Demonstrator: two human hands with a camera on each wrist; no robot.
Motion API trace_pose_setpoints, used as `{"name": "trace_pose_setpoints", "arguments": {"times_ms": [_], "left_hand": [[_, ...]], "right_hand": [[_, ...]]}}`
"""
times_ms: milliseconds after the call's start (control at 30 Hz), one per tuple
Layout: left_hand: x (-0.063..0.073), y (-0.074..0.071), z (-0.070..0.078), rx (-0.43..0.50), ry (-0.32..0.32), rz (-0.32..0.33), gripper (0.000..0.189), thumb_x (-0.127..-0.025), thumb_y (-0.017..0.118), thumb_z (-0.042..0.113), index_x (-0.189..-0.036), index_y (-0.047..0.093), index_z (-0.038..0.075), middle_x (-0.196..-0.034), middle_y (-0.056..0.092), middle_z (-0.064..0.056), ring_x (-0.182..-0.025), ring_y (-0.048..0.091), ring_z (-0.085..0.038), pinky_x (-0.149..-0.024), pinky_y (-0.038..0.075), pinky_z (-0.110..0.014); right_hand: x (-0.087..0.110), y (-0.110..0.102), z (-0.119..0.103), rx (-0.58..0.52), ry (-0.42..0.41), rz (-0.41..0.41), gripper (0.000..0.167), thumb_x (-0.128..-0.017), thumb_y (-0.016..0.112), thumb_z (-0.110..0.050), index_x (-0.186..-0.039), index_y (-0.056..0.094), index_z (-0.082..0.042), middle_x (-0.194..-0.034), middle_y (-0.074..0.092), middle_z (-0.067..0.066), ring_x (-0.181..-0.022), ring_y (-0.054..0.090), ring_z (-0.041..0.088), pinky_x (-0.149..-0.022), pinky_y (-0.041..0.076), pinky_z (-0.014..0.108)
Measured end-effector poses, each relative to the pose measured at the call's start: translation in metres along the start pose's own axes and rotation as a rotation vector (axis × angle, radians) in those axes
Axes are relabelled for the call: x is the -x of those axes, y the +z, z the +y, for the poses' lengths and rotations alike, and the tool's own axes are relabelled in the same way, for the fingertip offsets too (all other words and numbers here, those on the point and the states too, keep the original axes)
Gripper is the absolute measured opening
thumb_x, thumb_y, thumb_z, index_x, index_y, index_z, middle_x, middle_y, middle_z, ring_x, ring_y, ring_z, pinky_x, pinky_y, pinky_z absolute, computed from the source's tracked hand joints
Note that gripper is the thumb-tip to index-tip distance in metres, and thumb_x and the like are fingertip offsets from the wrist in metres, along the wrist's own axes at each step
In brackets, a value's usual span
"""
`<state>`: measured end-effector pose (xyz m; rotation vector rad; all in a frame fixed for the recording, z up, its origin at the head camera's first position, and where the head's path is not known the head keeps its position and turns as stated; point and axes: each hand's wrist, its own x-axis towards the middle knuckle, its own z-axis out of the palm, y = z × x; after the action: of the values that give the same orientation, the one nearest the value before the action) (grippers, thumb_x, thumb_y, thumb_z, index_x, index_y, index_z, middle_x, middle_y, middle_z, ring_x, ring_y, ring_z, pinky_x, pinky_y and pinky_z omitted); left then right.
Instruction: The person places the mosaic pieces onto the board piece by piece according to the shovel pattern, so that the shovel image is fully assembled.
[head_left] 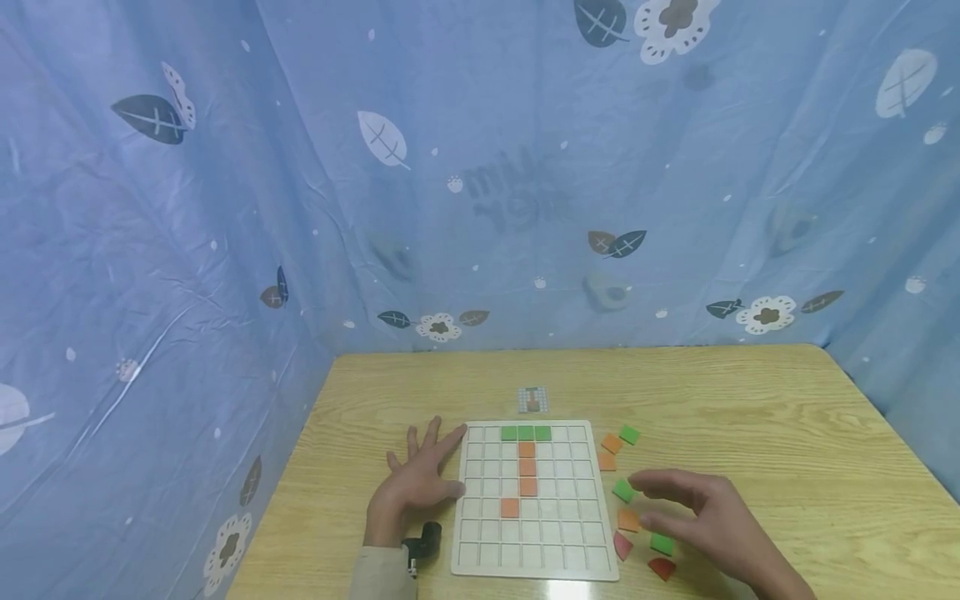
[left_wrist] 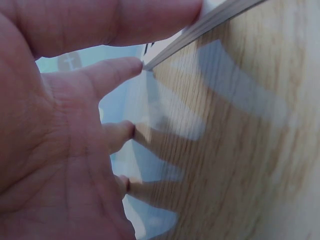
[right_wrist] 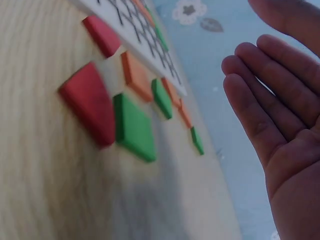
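Note:
A white grid board (head_left: 480,554) lies flat on the table. Three green square tiles (head_left: 526,433) sit side by side in its top row; below them three orange tiles (head_left: 527,467) form a column, with another orange tile (head_left: 510,507) one row lower and one column left. My left hand (head_left: 420,479) spreads its fingers beside the board, thumb and index fingertip at its left edge. To the right, my right hand (head_left: 708,517) hovers above loose pieces, thumb and fingers apart, holding nothing. Nearest it are a green tile (head_left: 662,544), an orange tile (head_left: 628,521) and a red rounded wedge (right_wrist: 90,105).
Other loose green and orange tiles (head_left: 612,443) lie along the board's right side, plus a second red piece (head_left: 622,545). A small pattern card (head_left: 533,400) lies beyond the board. Blue patterned curtains (head_left: 525,250) stand behind the wooden table (head_left: 750,400) and along its sides.

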<state>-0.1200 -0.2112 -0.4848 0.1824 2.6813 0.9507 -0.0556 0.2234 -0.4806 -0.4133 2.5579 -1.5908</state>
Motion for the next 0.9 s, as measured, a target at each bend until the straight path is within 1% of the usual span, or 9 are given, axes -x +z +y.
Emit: {"name": "trace_pose_setpoints", "arguments": {"times_ms": [67, 233, 267, 433, 500, 600, 733, 900], "left_hand": [[0.0, 0.0, 0.0, -0.003, 0.002, 0.0, 0.1, -0.078, 0.08, 0.019, -0.17, 0.042, 0.024, -0.183, 0.01, -0.024, -0.165, -0.012, -0.061, -0.115, -0.016, -0.092], [0.0, 0.0, 0.001, -0.009, 0.004, 0.004, 0.1, -0.078, 0.08, 0.019, -0.17, 0.042, 0.024, -0.183, 0.01, -0.024, -0.165, -0.011, -0.062, -0.114, -0.015, -0.093], [0.0, 0.0, 0.001, -0.011, 0.003, 0.004, 0.1, -0.078, 0.08, 0.019, -0.17, 0.042, 0.024, -0.183, 0.01, -0.024, -0.165, -0.011, -0.061, -0.114, -0.015, -0.093], [0.0, 0.0, 0.0, -0.006, 0.004, 0.004, 0.1, -0.077, 0.08, 0.019, -0.17, 0.042, 0.024, -0.183, 0.01, -0.024, -0.165, -0.011, -0.061, -0.114, -0.015, -0.093], [0.001, 0.0, 0.0, -0.005, 0.005, 0.004, 0.1, -0.078, 0.079, 0.019, -0.17, 0.042, 0.024, -0.183, 0.01, -0.024, -0.165, -0.011, -0.061, -0.114, -0.016, -0.093], [0.001, 0.0, 0.0, -0.002, 0.013, 0.009, 0.099, -0.079, 0.079, 0.018, -0.17, 0.042, 0.024, -0.183, 0.011, -0.026, -0.164, -0.011, -0.063, -0.114, -0.017, -0.093], [0.0, -0.001, 0.0, -0.002, 0.024, 0.011, 0.098, -0.079, 0.078, 0.017, -0.17, 0.042, 0.023, -0.181, 0.011, -0.029, -0.163, -0.01, -0.065, -0.112, -0.019, -0.093], [0.0, -0.002, 0.002, -0.023, 0.002, 0.002, 0.099, -0.08, 0.08, 0.02, -0.171, 0.041, 0.025, -0.183, 0.011, -0.025, -0.164, -0.01, -0.062, -0.114, -0.016, -0.093]], "right_hand": [[0.002, -0.002, 0.005, 0.003, 0.013, -0.021, 0.039, -0.095, 0.086, -0.022, -0.133, 0.078, -0.013, -0.131, 0.08, 0.007, -0.118, 0.072, -0.003, -0.096, 0.06, 0.018], [0.007, -0.001, 0.015, 0.022, 0.004, -0.043, 0.039, -0.096, 0.085, -0.02, -0.133, 0.078, -0.01, -0.131, 0.08, 0.01, -0.116, 0.071, -0.005, -0.093, 0.06, 0.018], [0.008, 0.0, 0.016, 0.02, 0.014, -0.048, 0.039, -0.096, 0.085, -0.02, -0.133, 0.077, -0.009, -0.131, 0.08, 0.01, -0.116, 0.071, -0.006, -0.092, 0.06, 0.018], [0.009, 0.003, 0.019, 0.005, 0.12, -0.062, 0.042, -0.095, 0.085, -0.028, -0.133, 0.078, -0.012, -0.132, 0.08, 0.008, -0.117, 0.069, -0.008, -0.093, 0.059, 0.017], [0.01, 0.005, 0.019, 0.003, 0.133, -0.059, 0.042, -0.095, 0.085, -0.03, -0.133, 0.078, -0.013, -0.132, 0.08, 0.007, -0.117, 0.069, -0.007, -0.094, 0.058, 0.017], [0.01, 0.007, 0.021, 0.003, 0.117, -0.043, 0.04, -0.095, 0.085, -0.029, -0.131, 0.079, -0.014, -0.131, 0.08, 0.006, -0.118, 0.068, -0.008, -0.093, 0.059, 0.017], [0.01, 0.01, 0.023, 0.029, 0.058, -0.016, 0.036, -0.095, 0.086, -0.027, -0.128, 0.08, -0.014, -0.127, 0.082, 0.004, -0.117, 0.069, -0.008, -0.092, 0.059, 0.017], [0.009, 0.014, 0.025, 0.07, 0.034, 0.004, 0.033, -0.092, 0.088, -0.028, -0.124, 0.082, -0.018, -0.122, 0.083, -0.002, -0.114, 0.07, -0.007, -0.091, 0.059, 0.017]]}}
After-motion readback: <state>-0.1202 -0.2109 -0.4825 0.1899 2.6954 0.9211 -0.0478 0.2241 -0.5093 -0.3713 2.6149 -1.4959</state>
